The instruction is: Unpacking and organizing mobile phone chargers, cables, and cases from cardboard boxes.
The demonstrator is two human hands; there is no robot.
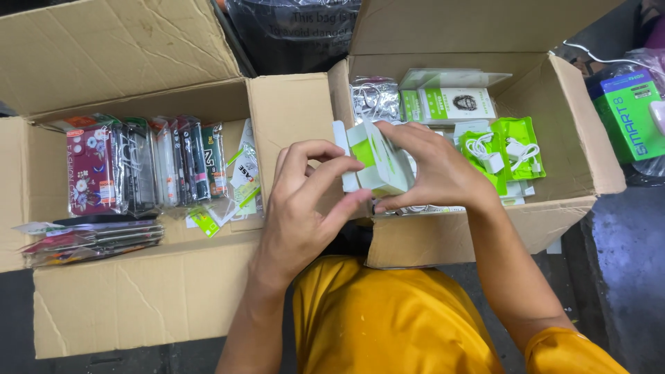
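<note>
We hold a small white-and-green box (377, 161) in both hands above the gap between two cartons. Our left hand (305, 208) pinches its near end between thumb and fingers (325, 156); our right hand (436, 170) wraps its far side, fingers curled over the top. The right carton (575, 145) holds green cable packs (502, 152); the left carton (145, 291) holds phone cases (138, 166).

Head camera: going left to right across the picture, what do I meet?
Phone cases standing in a row in the left cardboard box → left hand → small white and green box, held by both hands → right hand → green cable packs in the right cardboard box → green carton.
</note>
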